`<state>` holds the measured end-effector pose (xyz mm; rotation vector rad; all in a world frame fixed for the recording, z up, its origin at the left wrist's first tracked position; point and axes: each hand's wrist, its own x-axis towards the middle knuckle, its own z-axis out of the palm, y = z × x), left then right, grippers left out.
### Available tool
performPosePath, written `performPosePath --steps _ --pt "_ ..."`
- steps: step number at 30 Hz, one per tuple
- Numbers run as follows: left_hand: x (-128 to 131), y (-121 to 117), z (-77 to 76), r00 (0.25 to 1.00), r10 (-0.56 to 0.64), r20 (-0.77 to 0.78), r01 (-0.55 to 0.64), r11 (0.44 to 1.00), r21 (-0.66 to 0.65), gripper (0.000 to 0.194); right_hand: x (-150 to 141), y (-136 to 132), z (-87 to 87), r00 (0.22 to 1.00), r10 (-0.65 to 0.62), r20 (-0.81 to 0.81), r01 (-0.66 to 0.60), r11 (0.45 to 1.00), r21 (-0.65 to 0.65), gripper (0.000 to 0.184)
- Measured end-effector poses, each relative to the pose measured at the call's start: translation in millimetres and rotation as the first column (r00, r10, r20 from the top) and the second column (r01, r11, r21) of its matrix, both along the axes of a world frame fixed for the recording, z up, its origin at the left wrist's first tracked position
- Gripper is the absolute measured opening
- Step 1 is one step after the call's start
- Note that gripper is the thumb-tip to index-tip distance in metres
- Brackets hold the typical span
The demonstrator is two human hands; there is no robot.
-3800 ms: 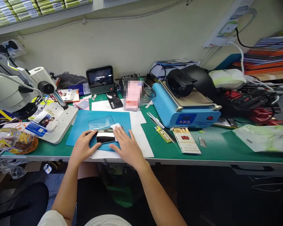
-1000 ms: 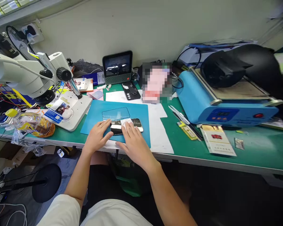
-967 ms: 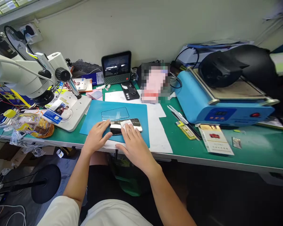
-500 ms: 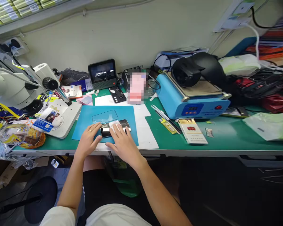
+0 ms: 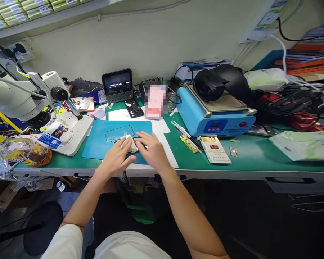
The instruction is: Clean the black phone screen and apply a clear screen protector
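Note:
On the blue mat (image 5: 94,142) lies a phone-sized device with a dark and silvery face (image 5: 136,142), mostly hidden under both hands. A white wipe (image 5: 133,145) rests on it. My left hand (image 5: 118,155) lies over the wipe and the device's left part, fingers stretched out flat, thumb apart. At the device's right end is my right hand (image 5: 153,153), its fingers extended past the far edge and its thumb near the wipe. Just beyond the hands a clear glass panel with a thin black border (image 5: 120,132) lies flat on the mat.
A microscope (image 5: 29,97) stands left, beside a bottle (image 5: 29,153). Behind the mat are a small screen device (image 5: 117,84) and a pink-screened phone (image 5: 155,102). Rightward lie tweezers (image 5: 180,127), a cigarette pack (image 5: 214,149) and a blue heating machine (image 5: 213,115).
My left hand has moved right onto the wipe. The right hand has come off the wipe and shifted to the device's right end. The view has turned slightly.

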<state>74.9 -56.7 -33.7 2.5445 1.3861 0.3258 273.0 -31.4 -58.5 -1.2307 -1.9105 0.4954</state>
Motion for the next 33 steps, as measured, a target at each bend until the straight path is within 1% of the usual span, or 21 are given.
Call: performPosePath --steps 2,5,7,10,13,16,19,22,25,27,29,31,33 --pt "12.6 5.7 -5.0 0.998 -0.019 -0.064 0.020 1.000 0.013 0.093 15.7 8.1 -9.3 0.998 -0.047 -0.047 0.046 0.999 -0.020 0.038" --pt "23.4 9.2 -10.9 0.989 -0.015 -0.144 0.014 1.000 -0.010 0.088 27.6 14.8 -23.0 0.997 -0.074 -0.028 0.073 0.996 -0.047 0.048" --pt "21.5 4.2 -14.4 0.985 -0.001 -0.171 0.001 1.000 -0.001 0.085 28.8 14.9 -30.3 0.998 -0.061 -0.010 0.060 0.996 -0.064 0.052" --pt "5.7 -11.9 -17.9 0.983 0.022 -0.182 -0.012 0.998 0.054 0.083 26.5 13.2 -35.5 0.999 0.003 0.037 0.000 0.997 -0.082 0.061" --pt "-15.1 -24.9 -16.4 0.980 0.056 -0.191 -0.043 0.996 0.076 0.081 24.9 13.2 -33.9 0.991 0.055 0.122 -0.041 0.992 -0.118 0.069" --pt "-26.9 -26.4 -13.8 0.980 0.102 -0.172 -0.083 0.990 0.116 0.083 25.3 13.2 -30.3 0.985 0.061 0.160 -0.038 0.989 -0.145 0.073" --pt "-26.5 -24.2 -16.4 0.968 0.176 -0.177 -0.155 0.979 0.129 0.086 26.8 12.2 -28.0 0.983 0.067 0.173 -0.041 0.987 -0.153 0.074" --pt "-21.1 -29.6 -22.9 0.942 0.252 -0.220 -0.229 0.965 0.127 0.090 28.0 11.8 -26.8 0.982 0.080 0.174 -0.052 0.986 -0.158 0.074" --pt "-18.4 -35.1 -26.3 0.928 0.282 -0.245 -0.253 0.957 0.143 0.085 28.1 12.7 -25.8 0.982 0.092 0.164 -0.065 0.985 -0.162 0.074" --pt "-17.8 -31.1 -24.8 0.929 0.276 -0.245 -0.247 0.959 0.142 0.082 27.8 13.4 -24.6 0.986 0.092 0.141 -0.068 0.983 -0.168 0.078" --pt "-16.3 -20.6 -21.2 0.935 0.265 -0.235 -0.243 0.963 0.118 0.081 28.0 13.8 -22.5 0.991 0.084 0.102 -0.065 0.981 -0.182 0.086" --pt "-13.7 -9.5 -17.8 0.937 0.274 -0.217 -0.262 0.962 0.082 0.079 28.7 14.1 -19.6 0.995 0.080 0.061 -0.067 0.978 -0.196 0.095" --pt "-10.8 -4.3 -16.3 0.935 0.283 -0.212 -0.277 0.959 0.057 0.078 29.7 14.4 -16.7 0.996 0.085 0.028 -0.078 0.976 -0.204 0.102"
